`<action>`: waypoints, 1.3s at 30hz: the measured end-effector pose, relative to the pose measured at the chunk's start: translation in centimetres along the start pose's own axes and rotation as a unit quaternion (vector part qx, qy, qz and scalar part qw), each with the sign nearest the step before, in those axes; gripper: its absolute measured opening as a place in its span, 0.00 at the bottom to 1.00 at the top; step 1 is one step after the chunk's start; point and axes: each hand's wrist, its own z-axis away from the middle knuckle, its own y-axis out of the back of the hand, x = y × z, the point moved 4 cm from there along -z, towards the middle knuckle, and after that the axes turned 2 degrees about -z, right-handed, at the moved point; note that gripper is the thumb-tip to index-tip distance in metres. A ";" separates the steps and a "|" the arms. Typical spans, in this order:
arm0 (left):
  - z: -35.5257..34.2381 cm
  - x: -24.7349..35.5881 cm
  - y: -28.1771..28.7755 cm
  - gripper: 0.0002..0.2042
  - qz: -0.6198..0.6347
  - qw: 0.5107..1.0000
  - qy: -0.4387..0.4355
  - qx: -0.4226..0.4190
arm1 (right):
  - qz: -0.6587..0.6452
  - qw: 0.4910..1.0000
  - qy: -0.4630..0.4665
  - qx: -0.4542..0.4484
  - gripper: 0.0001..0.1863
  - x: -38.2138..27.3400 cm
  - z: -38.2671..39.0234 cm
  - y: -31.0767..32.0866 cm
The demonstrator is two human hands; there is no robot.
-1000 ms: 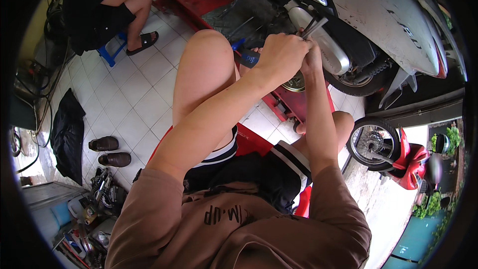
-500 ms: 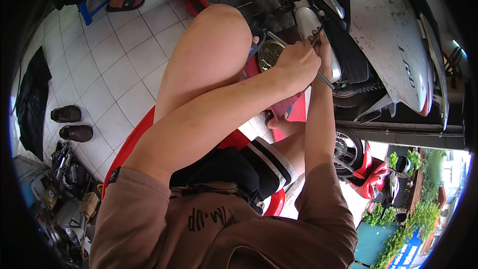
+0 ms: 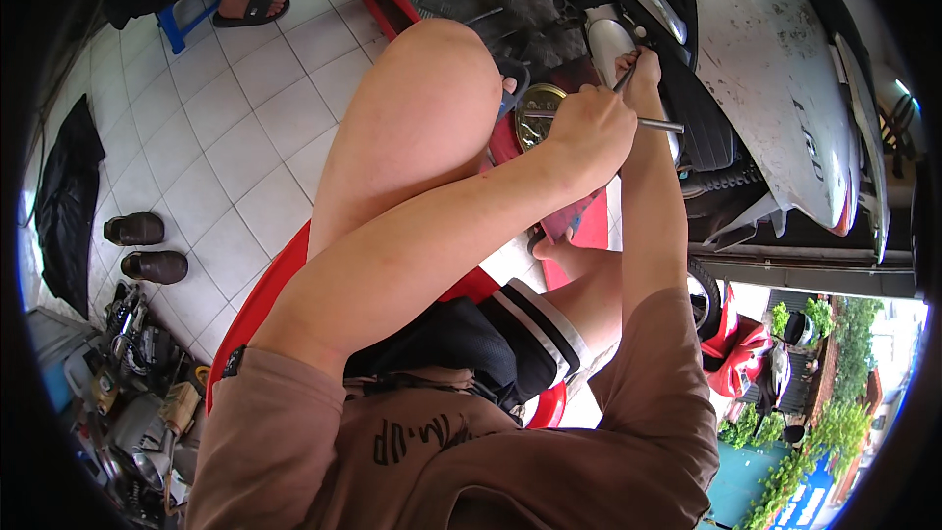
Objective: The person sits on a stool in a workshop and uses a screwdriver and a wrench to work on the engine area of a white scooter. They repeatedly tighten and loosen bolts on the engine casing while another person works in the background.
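around: raised knee beside the grey scooter body
left hand: fist clamped on a thin metal tool
right hand: closed on the same tool's far end

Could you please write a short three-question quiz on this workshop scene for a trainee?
1. True or false: the left hand is closed around a thin metal tool.
2. Which lies on the tiled floor at the person's left? A) a pair of dark shoes B) a yellow helmet C) a green bucket
3. Fill in: the right hand reaches up against the underside of the silver ______.

Key: 1 true. 2 A. 3 scooter.
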 end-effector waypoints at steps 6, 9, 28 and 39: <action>0.1 0.0 -0.4 0.07 -0.012 1.000 -0.020 0.000 | 0.036 0.997 0.022 0.060 0.10 0.0 0.6 -0.2; 0.4 0.0 -0.9 0.05 0.027 0.999 -0.039 -0.018 | 0.053 0.997 0.029 0.048 0.06 -0.3 1.0 0.0; 5.4 3.0 -5.0 0.08 -0.043 0.882 -0.147 -0.445 | -0.071 0.980 -0.183 0.033 0.08 12.6 3.4 17.7; 3.8 1.7 -3.7 0.10 -0.029 0.907 -0.063 -0.416 | -0.029 0.977 -0.207 -0.052 0.09 12.0 3.2 16.8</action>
